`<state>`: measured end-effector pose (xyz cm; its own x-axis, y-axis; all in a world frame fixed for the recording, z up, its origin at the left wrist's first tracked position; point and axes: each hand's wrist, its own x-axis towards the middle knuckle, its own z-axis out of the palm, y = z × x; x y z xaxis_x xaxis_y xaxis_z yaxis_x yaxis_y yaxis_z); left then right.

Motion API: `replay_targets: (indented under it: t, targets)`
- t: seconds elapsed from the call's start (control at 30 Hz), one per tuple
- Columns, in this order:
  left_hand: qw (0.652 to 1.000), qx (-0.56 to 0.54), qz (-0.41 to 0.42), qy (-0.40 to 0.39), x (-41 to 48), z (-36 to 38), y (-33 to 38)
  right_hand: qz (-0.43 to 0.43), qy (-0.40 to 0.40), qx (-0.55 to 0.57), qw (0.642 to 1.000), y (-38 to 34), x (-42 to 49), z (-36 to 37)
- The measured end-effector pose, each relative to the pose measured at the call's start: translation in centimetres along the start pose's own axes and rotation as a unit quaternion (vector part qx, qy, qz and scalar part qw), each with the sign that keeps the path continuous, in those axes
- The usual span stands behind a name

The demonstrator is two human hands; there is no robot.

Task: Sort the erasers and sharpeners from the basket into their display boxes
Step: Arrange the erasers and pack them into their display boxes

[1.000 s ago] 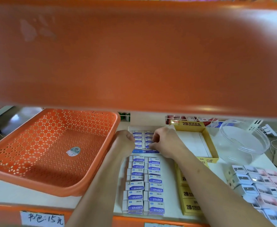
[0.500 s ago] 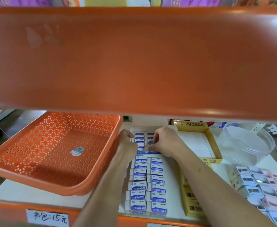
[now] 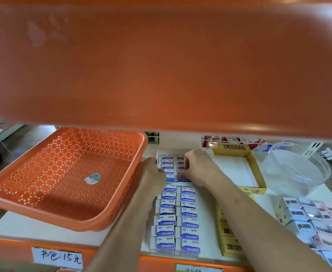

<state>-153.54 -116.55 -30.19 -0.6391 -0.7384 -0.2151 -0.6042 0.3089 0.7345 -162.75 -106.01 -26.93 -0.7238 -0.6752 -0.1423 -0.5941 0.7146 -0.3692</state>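
The white eraser display box (image 3: 161, 152) stands at the back of the shelf, with two columns of blue-labelled erasers (image 3: 168, 162) in it. My left hand (image 3: 151, 170) grips the box's left side, fingertips curled against the left column. My right hand (image 3: 197, 167) is curled over the right column, thumb at the box's blue front edge, pinching the erasers there. In front of the box lie two more rows of erasers (image 3: 177, 218). The orange basket (image 3: 33, 205) on the left holds only a sticker. Boxed sharpeners (image 3: 314, 218) fill the right front.
An orange shelf board (image 3: 161, 65) overhead hides the upper view. A yellow 2B box (image 3: 256, 169) with a bare white floor stands right of my hands, with yellow 2B packs (image 3: 227, 232) in front of it. A clear round tub (image 3: 298, 167) sits far right. A handwritten price label (image 3: 57, 257) is on the shelf's front edge.
Both hands stay at the eraser box, shifting only slightly over the erasers. The view has tilted a little.
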Motion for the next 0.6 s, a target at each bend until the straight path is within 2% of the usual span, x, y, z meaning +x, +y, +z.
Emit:
replay_targets:
  t: [0.1,0.2,0.3,0.47,0.6]
  targets:
    - [0.995,0.074,0.067,0.018,-1.4,-0.6,0.4,-0.009,0.003,-0.005,1.0,-0.2,-0.4,-0.1]
    - [0.977,0.125,0.171,0.037,-3.9,-1.9,0.6,-0.013,0.026,0.001,1.0,-0.3,-1.7,-1.2]
    - [0.961,0.123,0.246,0.03,-6.4,-3.3,0.1,-0.029,0.017,0.044,0.998,-0.2,-3.9,-2.7]
    - [0.941,0.172,0.28,-0.079,-8.1,-5.0,-0.2,-0.05,-0.115,0.046,0.991,-0.7,-7.1,-2.9]
    - [0.935,0.195,0.252,-0.155,-8.9,-5.5,-0.7,-0.05,-0.145,0.045,0.987,-0.8,-7.9,-2.0]
